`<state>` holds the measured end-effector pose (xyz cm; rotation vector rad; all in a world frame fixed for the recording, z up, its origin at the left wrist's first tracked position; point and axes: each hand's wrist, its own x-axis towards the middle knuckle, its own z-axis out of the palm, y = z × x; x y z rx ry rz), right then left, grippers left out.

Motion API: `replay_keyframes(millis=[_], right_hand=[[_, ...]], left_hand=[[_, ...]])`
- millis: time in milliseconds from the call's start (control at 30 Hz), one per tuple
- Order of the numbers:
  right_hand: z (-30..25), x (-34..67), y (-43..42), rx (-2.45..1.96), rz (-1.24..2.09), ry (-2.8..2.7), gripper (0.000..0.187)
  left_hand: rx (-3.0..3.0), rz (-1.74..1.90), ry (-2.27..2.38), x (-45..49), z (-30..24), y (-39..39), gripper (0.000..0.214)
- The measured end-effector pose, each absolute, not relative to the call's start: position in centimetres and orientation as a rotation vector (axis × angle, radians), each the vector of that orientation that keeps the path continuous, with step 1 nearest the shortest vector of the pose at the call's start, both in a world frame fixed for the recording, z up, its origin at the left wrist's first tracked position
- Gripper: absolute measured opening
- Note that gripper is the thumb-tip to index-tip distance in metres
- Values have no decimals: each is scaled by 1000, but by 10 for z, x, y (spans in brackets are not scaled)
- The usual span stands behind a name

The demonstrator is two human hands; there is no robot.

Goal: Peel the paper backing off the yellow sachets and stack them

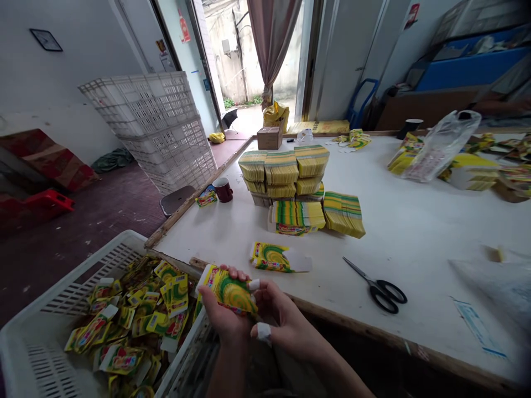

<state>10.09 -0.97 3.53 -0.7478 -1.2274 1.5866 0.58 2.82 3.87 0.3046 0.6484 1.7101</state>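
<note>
Gently steady the yellow-green printed carton (232, 292), grasped in left fingers (235, 272), with taped right fingers (254, 284) (can't tell if gripping)

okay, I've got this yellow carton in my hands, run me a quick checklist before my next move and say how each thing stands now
1. Yellow carton supported: ok, held in the left hand.
2. Its right end closed: cannot tell, the right hand partly hides it.
3. White tape on right hand: ok, on thumb and one finger.
4. Scissors clear of hands: ok, on the table to the right.
5. Second carton closed: not ok, its white flap sticks out.
</note>
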Motion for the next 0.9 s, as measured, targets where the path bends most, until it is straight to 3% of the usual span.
replay_keyframes(millis=[100,233,467,567,700,767,900], right_hand=[[33,101,-16,-787,1590,-1235,50],[24,110,-9,-1006,1346,-1254,32],[21,136,-2,-1082,1030,-1394,16],[25,152,0,-1112,818,-1499,20],[44,166,-1,-1122,517,-1924,28],[53,164,-4,-1055,439,-2132,25],[49,152,-14,-1038,423,-2038,39]], left_hand=[[324,1741,736,3,40,23,51],[395,1633,799,4,32,12,60],[553,1625,1004,-1,15,13,27],[766,1569,1016,-21,26,19,41],[1298,1308,998,-52,54,22,91],[1547,1035,1072,-56,61,18,105],[1710,746,1279,-40,48,7,79]])
